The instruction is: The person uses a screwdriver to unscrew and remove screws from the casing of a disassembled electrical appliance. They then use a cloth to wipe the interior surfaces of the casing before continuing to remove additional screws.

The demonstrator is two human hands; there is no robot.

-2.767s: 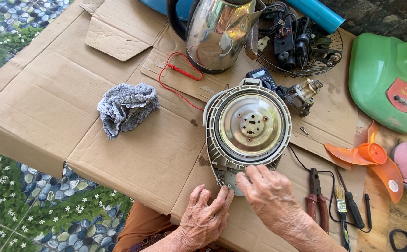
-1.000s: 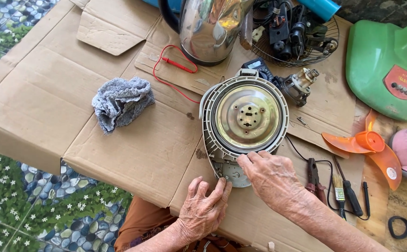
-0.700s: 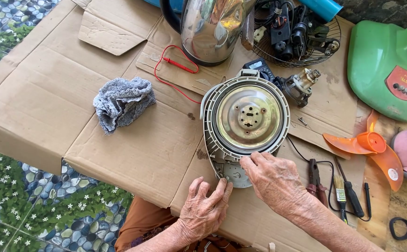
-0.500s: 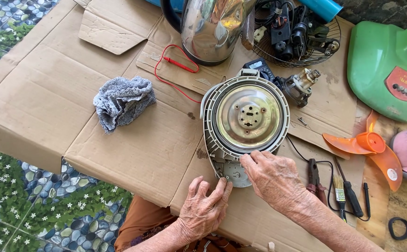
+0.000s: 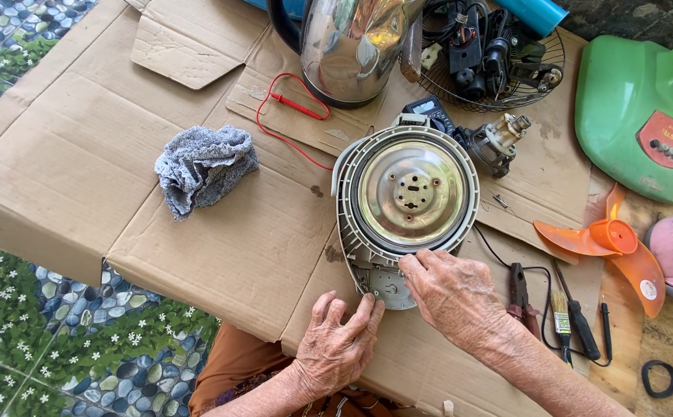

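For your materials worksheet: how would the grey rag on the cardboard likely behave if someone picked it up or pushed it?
The grey rag lies crumpled in soft folds, so it would probably go floppy and hang when lifted. It looks like thin cloth, likely light for its size. Pushed across the cardboard, it would probably bunch and drag rather than roll or slide.

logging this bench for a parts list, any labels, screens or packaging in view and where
Red control label: on the green fan base, far right; rounded patch with small buttons.
Multimeter screen: behind the round appliance base; small grey rectangle.
Round white sticker: on the orange fan blade.
Flattened brown cardboard: covers the bench.
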